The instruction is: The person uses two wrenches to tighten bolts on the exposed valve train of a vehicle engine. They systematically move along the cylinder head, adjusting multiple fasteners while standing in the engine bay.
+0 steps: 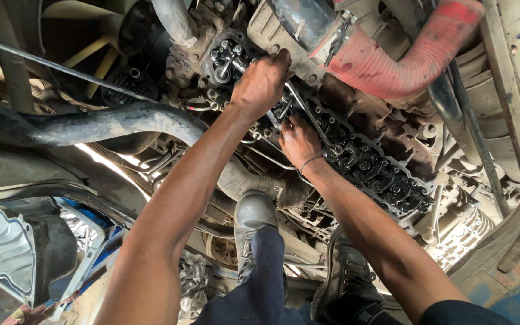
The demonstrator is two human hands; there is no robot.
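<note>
An exposed engine head [356, 159] with its row of valve springs and rockers is seen running from the upper centre toward the right middle of the frame. The work in hand appears to be the turning of a fastener on this head with a wrench [308, 117], a slim metal bar lying along the rocker row at the centre of the frame.

For the step to be done well, the wrench is judged best kept square on the fastener, with one hand steadying its head while the other pulls evenly, so that slipping on the oily metal is avoided.

The left hand [263, 81] is placed in the upper centre, fingers curled closed over the upper end of the wrench and pressed against the head. The right hand [299, 141] is set just below it, fingers closed narrowly around something small at the rocker row; what exactly is pinched cannot be told.

A red ribbed hose [404, 60] passes across the upper right. A grey pipe [121, 123] crosses the left middle. Two boots [254, 222] are planted at the lower centre.
</note>
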